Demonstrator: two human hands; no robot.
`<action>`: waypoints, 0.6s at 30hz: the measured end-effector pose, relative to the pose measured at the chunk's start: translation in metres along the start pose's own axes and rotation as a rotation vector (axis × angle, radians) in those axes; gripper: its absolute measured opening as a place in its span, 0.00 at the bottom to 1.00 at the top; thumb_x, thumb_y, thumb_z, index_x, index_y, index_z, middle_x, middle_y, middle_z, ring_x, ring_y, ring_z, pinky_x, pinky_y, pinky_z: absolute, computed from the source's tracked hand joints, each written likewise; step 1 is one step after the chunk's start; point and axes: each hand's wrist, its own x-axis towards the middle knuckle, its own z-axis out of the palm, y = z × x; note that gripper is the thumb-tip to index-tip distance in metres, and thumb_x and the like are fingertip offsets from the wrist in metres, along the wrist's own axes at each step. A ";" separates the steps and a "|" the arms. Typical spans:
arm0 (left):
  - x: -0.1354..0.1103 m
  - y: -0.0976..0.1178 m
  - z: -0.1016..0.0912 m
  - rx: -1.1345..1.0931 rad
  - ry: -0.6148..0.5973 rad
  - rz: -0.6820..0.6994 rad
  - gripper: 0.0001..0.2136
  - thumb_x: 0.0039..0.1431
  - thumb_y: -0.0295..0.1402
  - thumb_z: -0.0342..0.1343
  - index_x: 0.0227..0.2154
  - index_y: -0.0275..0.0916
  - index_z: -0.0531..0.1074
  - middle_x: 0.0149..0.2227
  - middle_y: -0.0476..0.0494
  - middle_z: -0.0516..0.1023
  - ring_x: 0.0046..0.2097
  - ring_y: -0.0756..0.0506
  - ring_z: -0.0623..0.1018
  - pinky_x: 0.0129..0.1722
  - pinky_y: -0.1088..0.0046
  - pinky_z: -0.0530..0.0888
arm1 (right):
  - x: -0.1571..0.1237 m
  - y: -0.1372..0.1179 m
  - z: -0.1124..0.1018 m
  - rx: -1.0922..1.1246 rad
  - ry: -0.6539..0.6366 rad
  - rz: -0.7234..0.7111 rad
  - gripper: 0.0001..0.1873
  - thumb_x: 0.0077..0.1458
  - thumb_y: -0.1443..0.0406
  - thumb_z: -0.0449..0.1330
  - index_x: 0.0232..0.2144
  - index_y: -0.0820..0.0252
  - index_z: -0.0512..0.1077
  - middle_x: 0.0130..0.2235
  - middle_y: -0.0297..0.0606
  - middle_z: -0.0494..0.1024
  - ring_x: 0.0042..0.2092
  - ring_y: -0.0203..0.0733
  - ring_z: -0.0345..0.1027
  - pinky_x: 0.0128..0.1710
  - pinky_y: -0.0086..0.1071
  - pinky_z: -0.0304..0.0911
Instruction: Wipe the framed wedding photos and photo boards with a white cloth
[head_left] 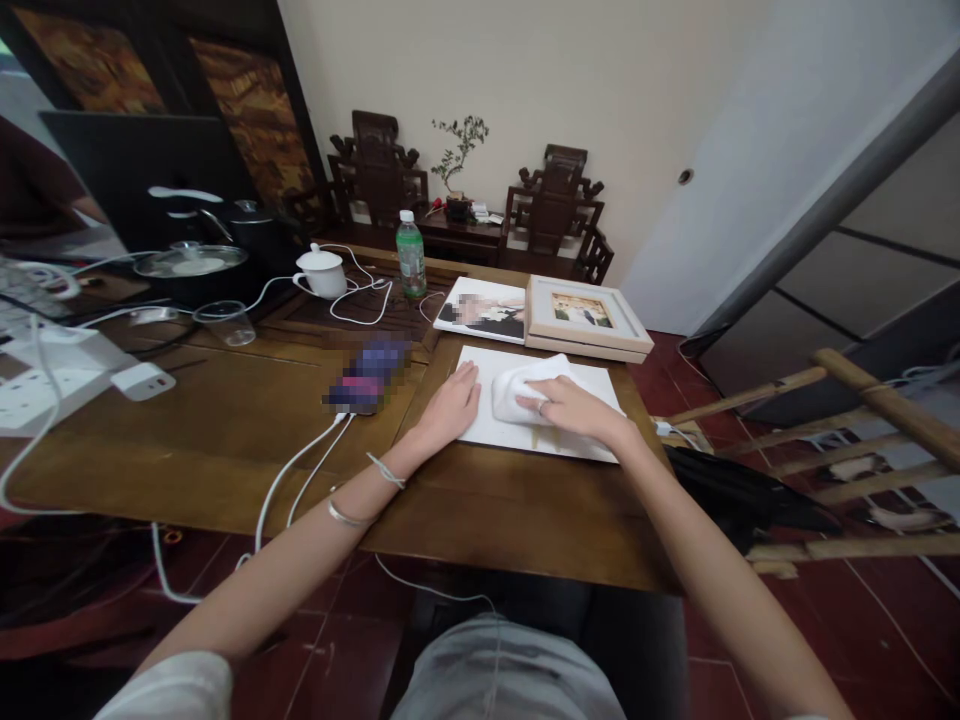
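Observation:
A flat white board (480, 425) lies on the wooden table in front of me, with a yellowish mark showing near its front edge. My left hand (451, 400) rests flat along the board's left edge, its fingers stretched out and holding nothing. On top of the board is a bunched white cloth (514, 388). My right hand (566, 405) grips and presses this cloth against the board, with a ring on one finger and some fingers curled into the folds. The part of the board under the cloth and right hand is hidden.
Behind the board lie a photo print (480, 308) and a framed picture (592, 312). A phone (367, 375) with white cables lies left. Farther off stand a green-labelled bottle (410, 255), a lidded white cup (321, 272), a plastic cup (229, 325) and a dark monitor (142, 170).

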 end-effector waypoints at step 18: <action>-0.005 0.001 -0.007 0.134 -0.047 0.016 0.21 0.63 0.32 0.44 0.57 0.28 0.64 0.62 0.30 0.63 0.65 0.38 0.61 0.63 0.59 0.61 | 0.136 -0.006 0.009 -0.032 0.173 0.263 0.23 0.63 0.56 0.47 0.50 0.64 0.70 0.56 0.51 0.71 0.55 0.56 0.64 0.52 0.42 0.59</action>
